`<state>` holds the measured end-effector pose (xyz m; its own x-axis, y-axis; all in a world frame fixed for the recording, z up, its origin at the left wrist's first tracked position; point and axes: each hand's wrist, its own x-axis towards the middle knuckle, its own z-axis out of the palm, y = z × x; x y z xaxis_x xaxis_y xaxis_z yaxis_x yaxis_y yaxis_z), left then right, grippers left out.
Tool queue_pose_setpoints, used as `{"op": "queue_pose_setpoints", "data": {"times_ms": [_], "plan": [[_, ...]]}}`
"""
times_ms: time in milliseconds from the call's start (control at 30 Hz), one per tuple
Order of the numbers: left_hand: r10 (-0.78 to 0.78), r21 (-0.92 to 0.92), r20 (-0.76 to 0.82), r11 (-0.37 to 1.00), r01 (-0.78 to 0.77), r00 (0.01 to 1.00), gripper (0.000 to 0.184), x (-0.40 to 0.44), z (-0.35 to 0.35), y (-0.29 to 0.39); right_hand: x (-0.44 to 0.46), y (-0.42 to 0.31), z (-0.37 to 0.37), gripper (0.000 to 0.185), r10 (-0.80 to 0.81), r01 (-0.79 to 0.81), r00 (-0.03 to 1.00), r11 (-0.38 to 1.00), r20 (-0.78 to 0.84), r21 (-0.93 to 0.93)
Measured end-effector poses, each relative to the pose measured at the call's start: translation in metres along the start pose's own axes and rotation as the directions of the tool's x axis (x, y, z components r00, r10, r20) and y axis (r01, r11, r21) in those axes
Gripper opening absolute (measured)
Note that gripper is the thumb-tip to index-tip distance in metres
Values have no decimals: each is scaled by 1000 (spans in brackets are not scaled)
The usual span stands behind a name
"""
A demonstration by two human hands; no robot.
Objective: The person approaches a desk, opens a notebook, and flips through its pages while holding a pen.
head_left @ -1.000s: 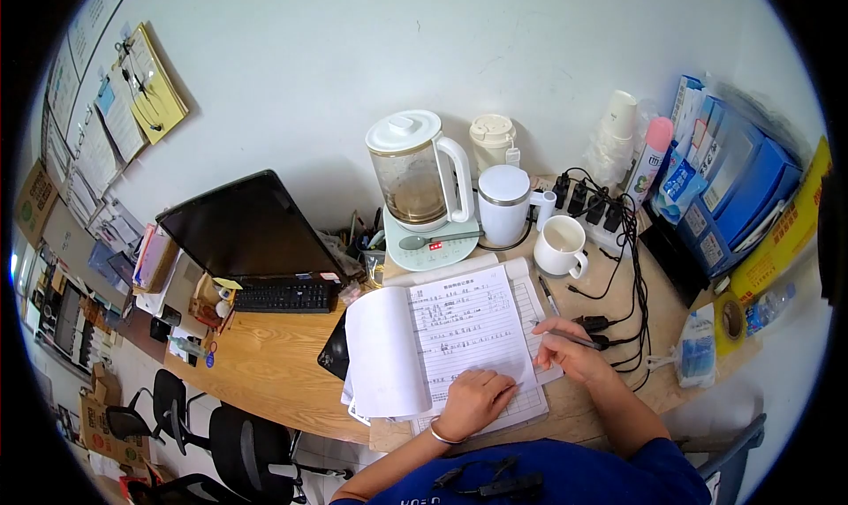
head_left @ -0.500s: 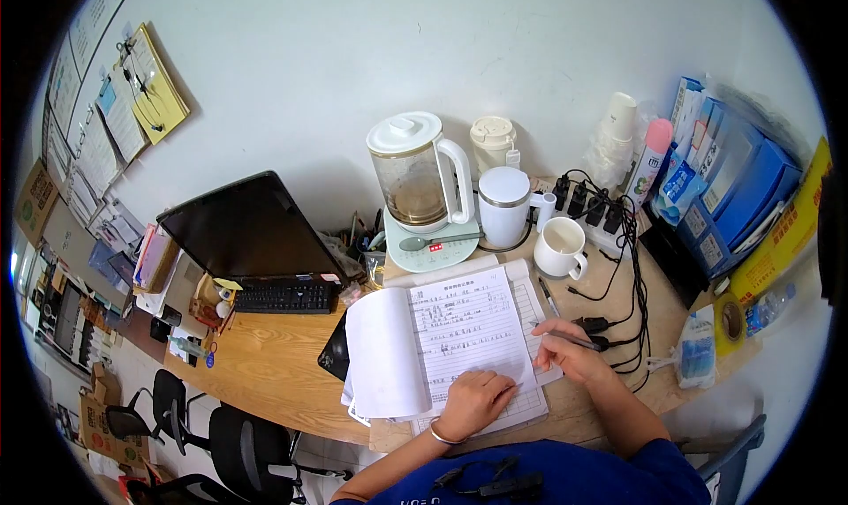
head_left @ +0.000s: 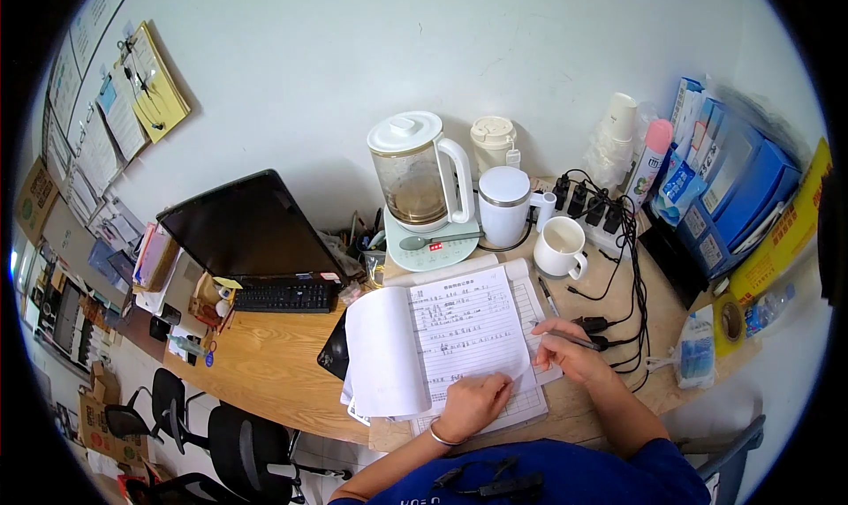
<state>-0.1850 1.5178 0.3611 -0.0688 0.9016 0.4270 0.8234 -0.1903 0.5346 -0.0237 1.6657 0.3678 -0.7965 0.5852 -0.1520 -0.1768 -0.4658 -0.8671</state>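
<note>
I have the left hand (head_left: 477, 405) lying on the lower right page of an open notebook (head_left: 461, 364), its fingers loosely curled inward; whether they hold anything underneath, I cannot tell. The right hand (head_left: 572, 358) is just beside that page's right edge, its fingers closed around a dark pen (head_left: 572, 338) (from here I cannot make out whether the tip touches anything). The notebook lies over gridded sheets (head_left: 528, 401) on the worktop (head_left: 256, 350), its right page bearing rows of writing and its left page bowing upward. I see a second pen (head_left: 548, 297) beyond the right hand, near a white mug (head_left: 556, 256). Farther back stands a lidded cup (head_left: 504, 215), and left of it a kettle (head_left: 408, 169) on a pale base (head_left: 408, 261), with a spoon (head_left: 435, 239) across the base's front. Black cables (head_left: 638, 306) run down to the right of the mug.
</note>
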Motion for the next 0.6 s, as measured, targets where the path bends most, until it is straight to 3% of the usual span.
{"op": "queue_pose_setpoints", "data": {"times_ms": [433, 500, 533, 567, 600], "plan": [[13, 6, -9, 1000, -13, 1000, 14, -5, -9, 3, -3, 1, 12, 21, -100, 96, 995, 976, -10, -196], [-146, -281, 49, 947, 154, 988, 9, 0, -53, 14, -2, 1, 12, 21, -111, 107, 994, 969, -7, -222], [-50, -296, -90, 955, 21, 995, 12, 6, -88, 25, -2, 1, 13, 21, -90, 86, 996, 976, -13, -200], [0, -147, -110, 989, -16, 994, 17, 9, -136, 43, -2, 2, 13, 21, -67, 62, 998, 982, -20, -178], [97, -44, -257, 993, -112, 961, 19, -2, -166, 52, -3, 2, 13, 21, -61, 54, 998, 982, -30, -178]]}}
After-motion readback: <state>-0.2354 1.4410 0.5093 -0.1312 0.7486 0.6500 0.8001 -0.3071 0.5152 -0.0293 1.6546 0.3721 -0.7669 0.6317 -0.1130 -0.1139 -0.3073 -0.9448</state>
